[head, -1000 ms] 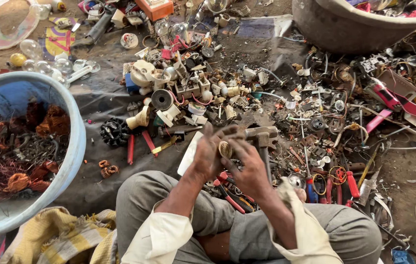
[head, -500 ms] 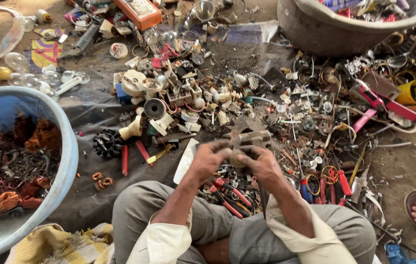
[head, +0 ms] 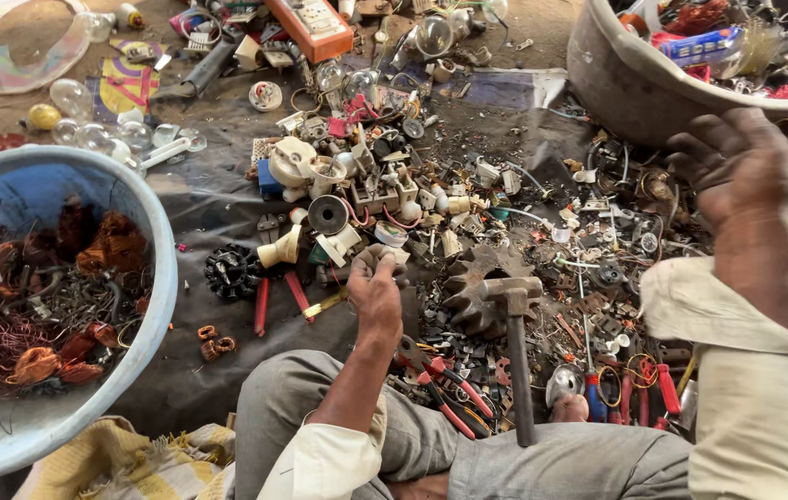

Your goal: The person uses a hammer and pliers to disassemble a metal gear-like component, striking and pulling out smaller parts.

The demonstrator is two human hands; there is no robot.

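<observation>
Hammer (head: 516, 352) with a dark metal head and long dark handle lay on a rusty toothed gear wheel (head: 477, 287), its head on the gear and its handle running back toward the seated person's grey-trousered lap, and no hand was on it. Just left of the hammer head the left hand (head: 377, 289) was raised, wrist bent and fingers curled tight around a small pale part (head: 385, 252); what sort of part it was I could not make out. Well to the right of the hammer and above it, the right hand (head: 737, 167) was lifted beside the rim of a big grey tub (head: 616, 83) full of mixed scrap, back of the hand toward me, fingers loosely bent; whether anything sat in that palm was hidden, so I cannot tell. As far as I could judge, the sorting was far from finished: beyond the hammer a wide heap of small sockets, switches and metal bits (head: 468, 185) covered the dark sheet, while far to the left of the hammer a blue plastic basin (head: 158, 278) already held a good tangle of coppery wire and coils. Red-handled pliers (head: 445, 384) lay just left of the hammer's handle, red-handled screwdrivers (head: 639, 393) to its right, and a black toothed round piece (head: 232, 270) sat between the hammer and the basin.
</observation>
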